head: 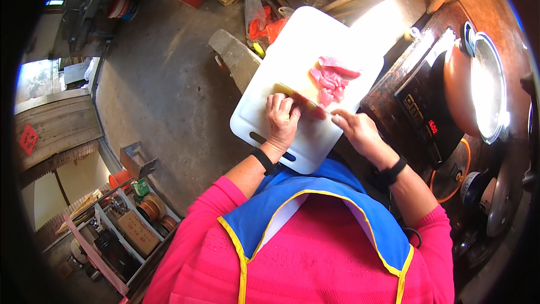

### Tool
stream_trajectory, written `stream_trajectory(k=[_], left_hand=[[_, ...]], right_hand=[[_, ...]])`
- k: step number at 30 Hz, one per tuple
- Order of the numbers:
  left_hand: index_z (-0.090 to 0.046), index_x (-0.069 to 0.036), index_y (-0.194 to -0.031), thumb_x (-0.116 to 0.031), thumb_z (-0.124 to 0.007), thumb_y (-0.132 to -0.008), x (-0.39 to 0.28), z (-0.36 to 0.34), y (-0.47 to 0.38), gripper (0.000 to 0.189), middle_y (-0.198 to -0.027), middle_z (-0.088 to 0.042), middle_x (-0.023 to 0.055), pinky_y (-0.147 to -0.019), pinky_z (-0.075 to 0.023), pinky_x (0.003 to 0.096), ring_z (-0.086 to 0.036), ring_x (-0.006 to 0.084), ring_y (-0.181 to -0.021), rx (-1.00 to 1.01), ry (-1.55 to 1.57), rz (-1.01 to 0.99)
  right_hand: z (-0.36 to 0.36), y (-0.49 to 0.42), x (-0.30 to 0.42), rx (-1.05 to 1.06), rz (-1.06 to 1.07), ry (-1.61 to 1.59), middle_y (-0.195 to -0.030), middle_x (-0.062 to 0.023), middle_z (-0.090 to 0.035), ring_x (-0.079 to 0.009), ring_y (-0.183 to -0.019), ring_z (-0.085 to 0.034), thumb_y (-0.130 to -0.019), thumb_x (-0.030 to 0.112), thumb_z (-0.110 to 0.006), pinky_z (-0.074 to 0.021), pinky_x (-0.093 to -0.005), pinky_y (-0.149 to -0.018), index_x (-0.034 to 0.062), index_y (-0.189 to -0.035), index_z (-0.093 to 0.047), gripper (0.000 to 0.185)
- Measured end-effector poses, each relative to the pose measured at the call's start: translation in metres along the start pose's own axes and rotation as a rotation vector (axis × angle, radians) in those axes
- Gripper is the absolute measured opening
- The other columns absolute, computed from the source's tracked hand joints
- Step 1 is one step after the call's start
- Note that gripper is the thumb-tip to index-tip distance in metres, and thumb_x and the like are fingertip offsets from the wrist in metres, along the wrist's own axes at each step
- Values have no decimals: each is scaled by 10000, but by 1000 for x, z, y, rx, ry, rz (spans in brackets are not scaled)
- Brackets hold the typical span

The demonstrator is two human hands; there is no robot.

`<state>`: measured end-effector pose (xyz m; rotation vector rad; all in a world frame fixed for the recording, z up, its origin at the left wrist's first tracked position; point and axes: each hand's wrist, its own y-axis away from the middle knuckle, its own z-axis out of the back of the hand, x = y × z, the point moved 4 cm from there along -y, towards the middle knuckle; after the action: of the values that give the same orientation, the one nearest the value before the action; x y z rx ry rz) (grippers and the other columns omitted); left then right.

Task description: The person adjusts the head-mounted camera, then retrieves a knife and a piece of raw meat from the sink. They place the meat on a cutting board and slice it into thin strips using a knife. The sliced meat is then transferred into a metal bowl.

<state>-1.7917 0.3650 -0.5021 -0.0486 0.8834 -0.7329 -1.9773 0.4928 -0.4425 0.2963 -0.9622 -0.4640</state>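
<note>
A white plastic cutting board (308,36) lies before me, its slotted handle end towards my blue apron. Strips and chunks of raw pink meat (333,78) are heaped right of its middle. My right hand (358,128) grips a kitchen knife (310,103) by the handle end, its blade slanting across the board towards the upper left. Against the near side of the blade, my left hand (282,120) rests with curled fingers. A reddish piece of meat (319,113) shows beside the blade; what lies under the left fingertips is hidden.
To the right, an induction cooker (415,112) with a lit display carries a pot (460,88) on a wooden table. A glass lid (451,179) with an orange rim is below. Past the board sit a stone slab (236,55) and plastic bags (268,25). Shelving (120,209) stands lower left.
</note>
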Motion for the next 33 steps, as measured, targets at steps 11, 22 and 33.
stream_trajectory(k=[11, 22, 33], left_hand=[[-659, -81, -1053, -23, -833, -715, -16, 5, -4, 385, -1078, -616, 122, -911, -507, 471, -577, 356, -1034, 35, -131, -74], [-655, -79, -951, -23, -834, -710, -8, 6, -14, 305, -927, -636, 115, -842, -514, 464, -597, 368, -921, 71, -60, -32], [-645, -24, -1039, -37, -793, -788, 12, -1, -4, 292, -1034, -645, 165, -895, -513, 483, -596, 406, -1017, 230, -28, 10]], right_hand=[[9, -15, 0, 61, -163, -777, -689, 24, -553, -58, -522, -510, -1141, 373, -537, -425, -224, -502, 53, -1118, -681, 352], [8, 22, 1, -207, -90, -816, -707, 17, -570, -54, -552, -496, -1134, 311, -560, -421, -226, -519, 24, -1268, -682, 339], [-37, 22, 12, -36, -36, 45, -870, -239, -734, -433, -865, -734, -1074, 337, -590, -560, -539, -742, 90, -1220, -695, 306]])
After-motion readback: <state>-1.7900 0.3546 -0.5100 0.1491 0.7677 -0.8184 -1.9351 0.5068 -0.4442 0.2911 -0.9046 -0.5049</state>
